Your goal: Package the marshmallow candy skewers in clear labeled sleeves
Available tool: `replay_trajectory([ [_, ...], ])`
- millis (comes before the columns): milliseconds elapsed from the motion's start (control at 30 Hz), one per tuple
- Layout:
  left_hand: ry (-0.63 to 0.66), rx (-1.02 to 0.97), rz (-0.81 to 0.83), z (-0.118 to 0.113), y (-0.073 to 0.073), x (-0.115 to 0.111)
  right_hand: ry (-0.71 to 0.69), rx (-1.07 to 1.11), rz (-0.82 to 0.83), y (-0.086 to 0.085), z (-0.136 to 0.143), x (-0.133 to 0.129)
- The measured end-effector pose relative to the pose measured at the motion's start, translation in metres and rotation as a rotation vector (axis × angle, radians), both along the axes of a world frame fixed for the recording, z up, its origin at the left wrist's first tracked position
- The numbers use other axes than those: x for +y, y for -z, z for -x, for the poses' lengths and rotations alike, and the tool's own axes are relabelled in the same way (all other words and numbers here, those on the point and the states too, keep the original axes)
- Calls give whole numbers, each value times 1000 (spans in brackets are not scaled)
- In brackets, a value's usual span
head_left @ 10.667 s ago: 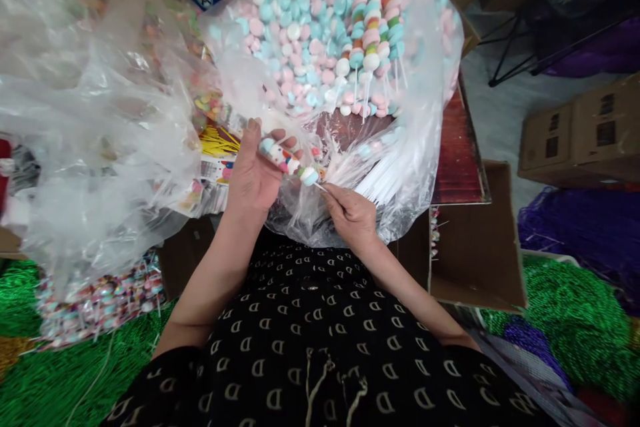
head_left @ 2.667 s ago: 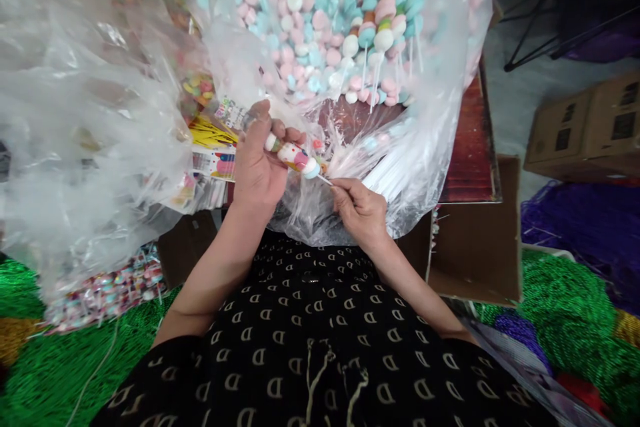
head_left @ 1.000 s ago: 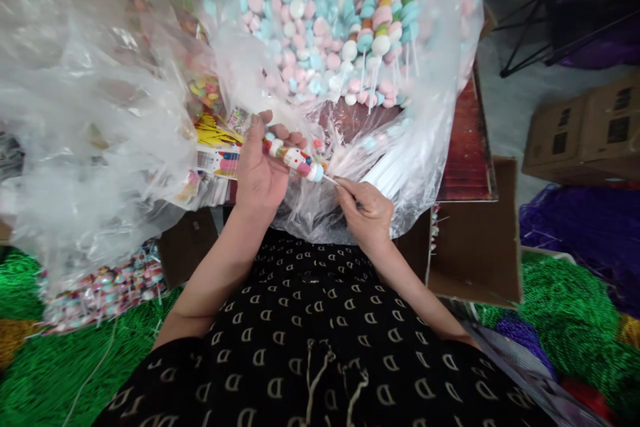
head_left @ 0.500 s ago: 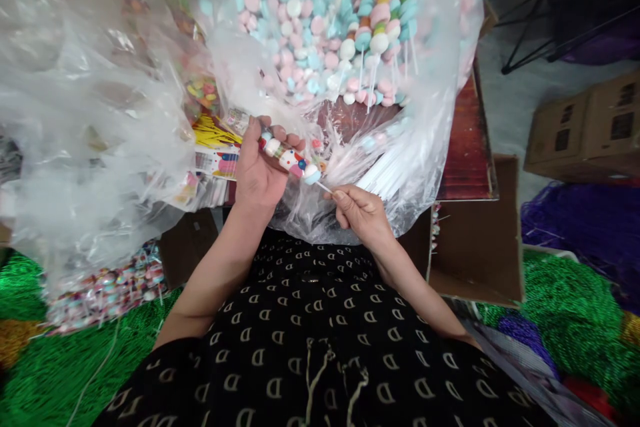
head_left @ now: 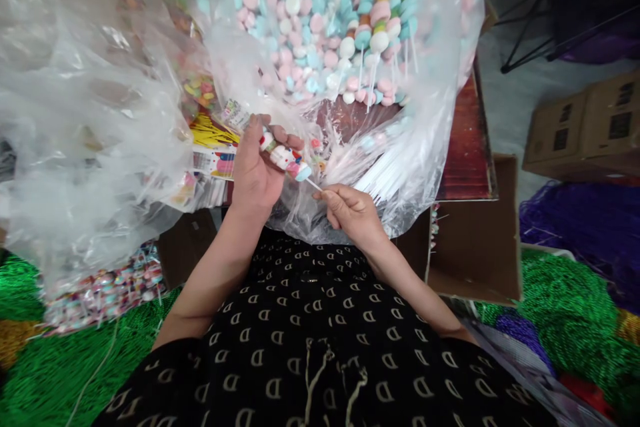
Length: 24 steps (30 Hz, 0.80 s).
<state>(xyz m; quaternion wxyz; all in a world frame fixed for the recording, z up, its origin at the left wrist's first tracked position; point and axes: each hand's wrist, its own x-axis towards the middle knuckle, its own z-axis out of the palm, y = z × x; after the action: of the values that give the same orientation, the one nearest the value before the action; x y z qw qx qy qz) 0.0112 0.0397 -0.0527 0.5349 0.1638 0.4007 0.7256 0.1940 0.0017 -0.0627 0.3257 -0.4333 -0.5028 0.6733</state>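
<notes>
My left hand [head_left: 256,179] is wrapped round a clear printed plastic sleeve [head_left: 234,113], whose top end sticks out past the thumb. Inside the sleeve sits a marshmallow skewer [head_left: 301,171], its pink, white and pale blue pieces lying across the palm. My right hand [head_left: 353,213] pinches the white stick at the skewer's lower end. Just beyond the hands, several finished skewers [head_left: 380,10] lie on loose pink, blue and white marshmallows [head_left: 293,7] in a big clear bag. White sticks [head_left: 383,173] lie in plastic to the right of my right hand.
Yellow twist ties [head_left: 213,130] and a stack of printed sleeves [head_left: 213,163] lie left of my left hand. A large clear bag [head_left: 90,147] fills the left side. An open cardboard box [head_left: 475,247] stands at the right, and bagged skewers [head_left: 107,290] lie low on the left.
The skewer has moved up and left, deeper into the sleeve, and my right hand has followed it with the stick. More of the sleeve's top end shows past my left thumb.
</notes>
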Motion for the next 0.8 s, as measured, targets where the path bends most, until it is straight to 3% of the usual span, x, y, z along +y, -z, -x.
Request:
replay_trajectory([
  [200, -61, 2, -6, 10, 14, 4, -104, 69, 157, -2, -1, -1],
  [367, -37, 9, 5, 8, 9, 3, -159, 210, 315, -3, -2, -1],
  [500, -19, 0, -10, 1, 2, 1, -164, 218, 332, -3, 1, -2],
  [633, 5, -33, -37, -9, -4, -3, -47, 97, 151, 2, 9, -5],
  [800, -5, 7, -24, -16, -8, -7, 96, -182, -348, 12, 12, -7],
])
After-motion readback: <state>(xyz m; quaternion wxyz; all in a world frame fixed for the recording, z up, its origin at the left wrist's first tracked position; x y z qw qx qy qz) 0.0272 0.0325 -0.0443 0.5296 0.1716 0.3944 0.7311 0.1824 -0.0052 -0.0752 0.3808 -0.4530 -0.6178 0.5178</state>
